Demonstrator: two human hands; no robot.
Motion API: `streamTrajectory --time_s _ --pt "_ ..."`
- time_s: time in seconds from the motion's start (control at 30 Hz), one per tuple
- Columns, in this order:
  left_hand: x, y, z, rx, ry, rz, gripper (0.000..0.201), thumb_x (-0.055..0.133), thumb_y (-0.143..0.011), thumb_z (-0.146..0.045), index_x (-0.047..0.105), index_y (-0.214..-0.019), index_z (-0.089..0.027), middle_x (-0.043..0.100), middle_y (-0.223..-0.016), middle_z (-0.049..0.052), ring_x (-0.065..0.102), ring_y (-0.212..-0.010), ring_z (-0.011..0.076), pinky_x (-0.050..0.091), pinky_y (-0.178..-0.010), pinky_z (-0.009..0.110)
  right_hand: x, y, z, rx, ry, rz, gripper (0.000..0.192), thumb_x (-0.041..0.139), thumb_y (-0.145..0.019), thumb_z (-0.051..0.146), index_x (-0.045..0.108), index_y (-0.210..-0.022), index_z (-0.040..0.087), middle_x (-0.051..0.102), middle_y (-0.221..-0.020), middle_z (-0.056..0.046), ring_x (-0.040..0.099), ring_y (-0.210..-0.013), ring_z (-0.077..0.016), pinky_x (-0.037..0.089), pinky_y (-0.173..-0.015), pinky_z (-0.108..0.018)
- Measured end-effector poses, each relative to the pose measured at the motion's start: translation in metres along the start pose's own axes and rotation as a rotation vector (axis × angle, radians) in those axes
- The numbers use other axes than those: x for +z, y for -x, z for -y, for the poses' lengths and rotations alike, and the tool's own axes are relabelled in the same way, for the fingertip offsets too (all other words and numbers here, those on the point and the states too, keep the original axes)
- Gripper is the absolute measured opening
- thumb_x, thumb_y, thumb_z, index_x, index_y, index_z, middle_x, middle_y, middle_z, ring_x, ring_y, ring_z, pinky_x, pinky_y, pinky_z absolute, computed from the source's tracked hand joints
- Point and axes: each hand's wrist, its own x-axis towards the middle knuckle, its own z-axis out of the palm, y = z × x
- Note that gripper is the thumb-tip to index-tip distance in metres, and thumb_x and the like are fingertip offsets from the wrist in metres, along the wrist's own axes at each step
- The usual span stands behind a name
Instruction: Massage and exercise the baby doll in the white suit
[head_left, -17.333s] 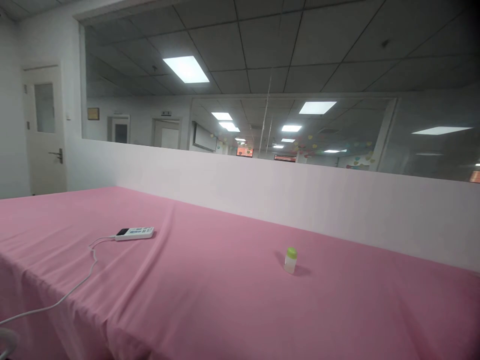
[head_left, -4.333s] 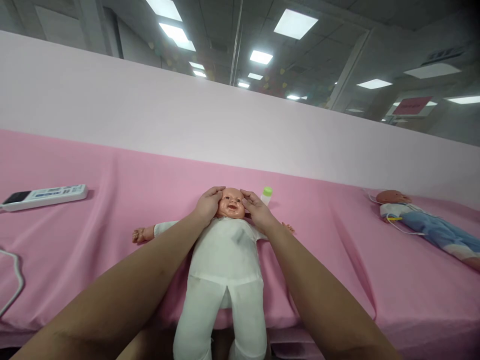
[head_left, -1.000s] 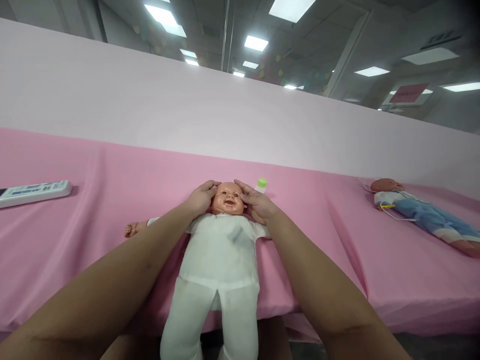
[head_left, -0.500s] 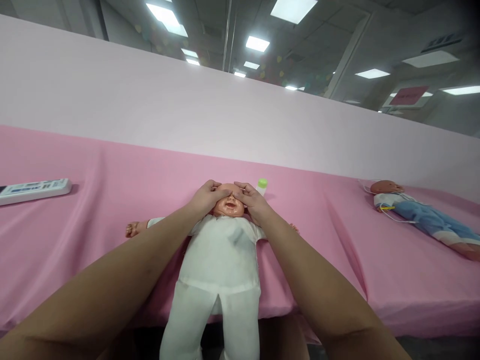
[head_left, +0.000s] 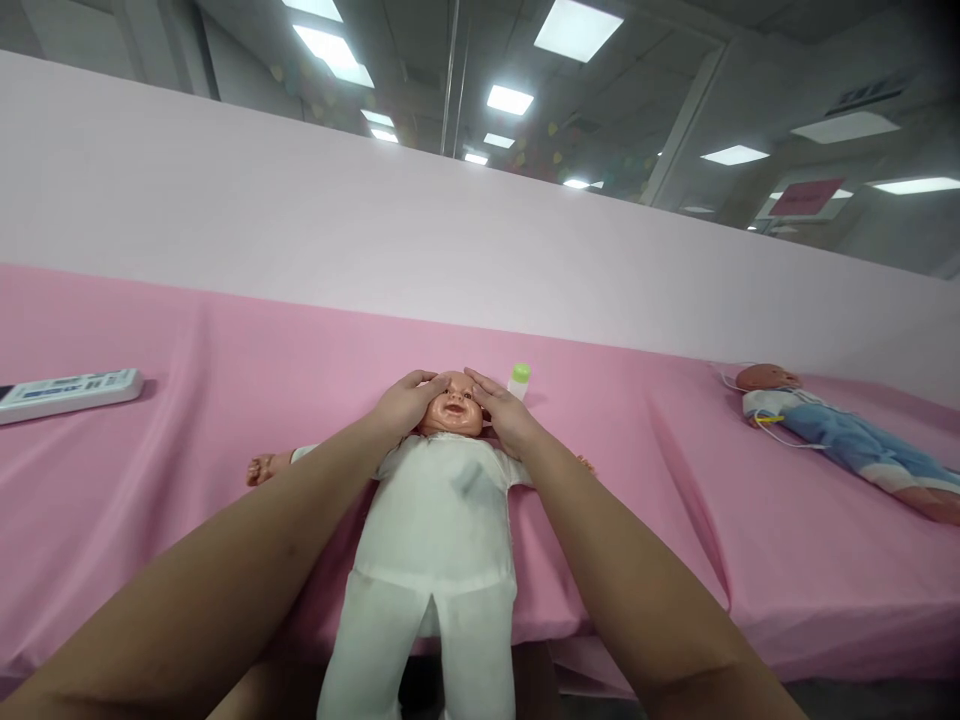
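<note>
White wall (head_left: 420, 250), window (head_left: 615, 110) above (dim beyond), square ceiling lights (head_left: 577, 30), pink-covered table (head_left: 795, 540)

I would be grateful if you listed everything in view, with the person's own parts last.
White-clothed doll: one, white, centre, on its back
Blue-trousered doll: one, blue and white, far right
Tubing: count unclear, whitish, on the right-hand doll
Small bottle: one, green cap, beyond the right hand
Handheld device: one, white, far left, partly cut off
Cloth: apparently one, pink, beneath both dolls
Low wall: one, white, behind the cloth
Ceiling lights: several, white, above
Sign: one, red, upper right
Hands: two, bare, left and right touching the centre doll's head
</note>
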Motion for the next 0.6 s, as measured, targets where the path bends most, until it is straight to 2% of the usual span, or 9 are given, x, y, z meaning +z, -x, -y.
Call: streamTrajectory --time_s 0.1,0.23,0.33,0.47,0.6 --pt "-0.006 0.003 -0.01 -0.081 -0.054 0.007 0.055 0.073 -0.069 -0.063 0.07 -0.108 -0.026 0.072 -0.109 0.011 0.07 -0.086 0.0303 0.052 -0.059 0.034 -0.007 0.002 0.002 0.071 0.017 0.065 0.059 0.063 -0.087 0.052 0.043 -0.142 0.047 0.057 -0.137 -0.002 0.07 -0.095 -0.0238 0.055 -0.086 -0.048" --pt "-0.023 -0.001 -0.014 -0.184 0.018 0.104 0.059 0.082 -0.062 -0.054 0.069 -0.113 -0.027 0.071 -0.114 0.014 0.07 -0.086 0.0321 0.054 -0.061 0.037 -0.013 0.005 0.005 0.068 -0.011 0.141 0.061 0.067 -0.086 0.046 0.043 -0.142 0.046 0.051 -0.145 -0.001 0.069 -0.099 -0.0221 0.055 -0.088 -0.044" --pt "-0.032 -0.006 -0.009 -0.228 0.11 0.151 0.061 0.086 -0.059 -0.045 0.068 -0.113 -0.025 0.072 -0.11 0.016 0.071 -0.084 0.0329 0.055 -0.062 0.038 -0.015 0.005 0.005 0.072 -0.031 0.156 0.064 0.069 -0.085 0.042 0.042 -0.143 0.044 0.046 -0.148 -0.001 0.068 -0.102 -0.0213 0.055 -0.089 -0.043" --pt "-0.028 -0.007 -0.004 -0.199 0.149 0.083 0.054 0.084 -0.063 -0.041 0.068 -0.111 -0.022 0.072 -0.106 0.016 0.07 -0.087 0.0339 0.054 -0.062 0.038 -0.011 0.001 -0.001 0.031 -0.05 0.056 0.065 0.072 -0.083 0.042 0.046 -0.143 0.036 0.053 -0.142 -0.005 0.067 -0.104 -0.0237 0.056 -0.089 -0.045" --pt "-0.014 -0.003 -0.004 -0.137 0.189 -0.054 0.053 0.079 -0.067 -0.037 0.065 -0.115 -0.023 0.068 -0.12 0.015 0.067 -0.101 0.0326 0.053 -0.064 0.034 -0.003 -0.003 -0.005 -0.074 -0.055 -0.076 0.059 0.077 -0.078 0.042 0.057 -0.132 0.028 0.061 -0.133 -0.007 0.066 -0.108 -0.0263 0.056 -0.087 -0.045"
